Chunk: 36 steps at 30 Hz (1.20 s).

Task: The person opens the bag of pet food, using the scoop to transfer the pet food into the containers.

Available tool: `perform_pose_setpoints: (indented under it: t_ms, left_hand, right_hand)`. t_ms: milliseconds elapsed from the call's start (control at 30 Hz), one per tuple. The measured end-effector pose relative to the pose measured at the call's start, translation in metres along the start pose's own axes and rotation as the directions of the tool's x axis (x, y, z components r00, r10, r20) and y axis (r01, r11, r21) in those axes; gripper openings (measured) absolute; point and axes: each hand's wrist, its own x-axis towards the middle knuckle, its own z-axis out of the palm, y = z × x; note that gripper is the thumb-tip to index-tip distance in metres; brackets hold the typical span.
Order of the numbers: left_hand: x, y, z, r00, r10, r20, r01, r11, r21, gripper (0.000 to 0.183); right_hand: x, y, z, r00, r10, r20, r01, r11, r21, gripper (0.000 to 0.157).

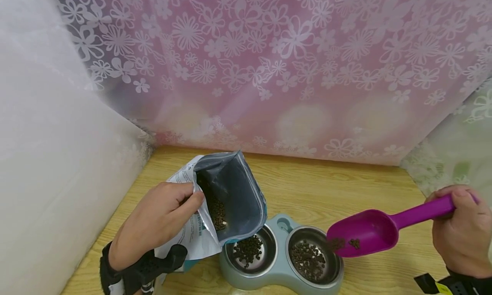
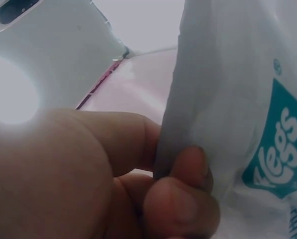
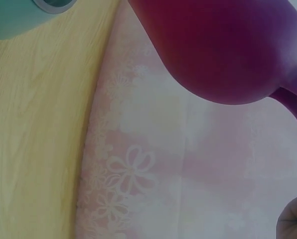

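My left hand pinches the edge of an open pet food bag, whose mouth faces up and shows brown kibble inside. In the left wrist view, thumb and fingers grip the white side of the bag. My right hand holds a purple scoop by its handle, the bowl tilted down to the left with a little kibble near its lip. That lip is over the right steel bowl of a blue-grey double feeder. Kibble lies in both bowls; the bag partly covers the left bowl.
The feeder stands on a light wood-grain table. A pink flowered curtain hangs along the back. White sheeting closes the left side, and a pale green flowered sheet the right.
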Motion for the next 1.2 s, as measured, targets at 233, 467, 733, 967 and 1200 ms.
perform_pose_setpoints:
  t_ms: [233, 467, 733, 967, 1200]
  left_hand:
    - [0.0, 0.0, -0.001, 1.0, -0.009, 0.007, 0.009, 1.0, 0.009, 0.043]
    - [-0.002, 0.0, -0.002, 1.0, -0.01, 0.0, 0.01, 1.0, 0.011, 0.043]
    - [-0.001, -0.001, -0.002, 1.0, 0.002, -0.01, -0.001, 1.0, 0.012, 0.044]
    - [-0.001, 0.001, -0.003, 1.0, 0.002, -0.006, -0.002, 1.0, 0.017, 0.043]
    - [-0.002, 0.002, -0.002, 1.0, 0.008, -0.002, -0.008, 1.0, 0.001, 0.044]
  right_hand:
    - [-0.005, -0.009, 0.013, 0.981, -0.058, 0.184, 0.07, 0.996, -0.054, 0.017]
    - [-0.012, -0.016, 0.028, 0.913, -0.108, 0.393, 0.151, 0.985, -0.082, 0.016]
    - [-0.015, -0.015, 0.04, 0.947, -0.113, 0.302, 0.133, 0.99, -0.047, 0.018]
    - [-0.009, -0.013, 0.052, 0.995, 0.08, -0.061, -0.072, 0.99, 0.118, 0.034]
    - [-0.018, -0.009, 0.072, 0.962, 0.27, 0.026, -0.254, 0.862, 0.44, 0.035]
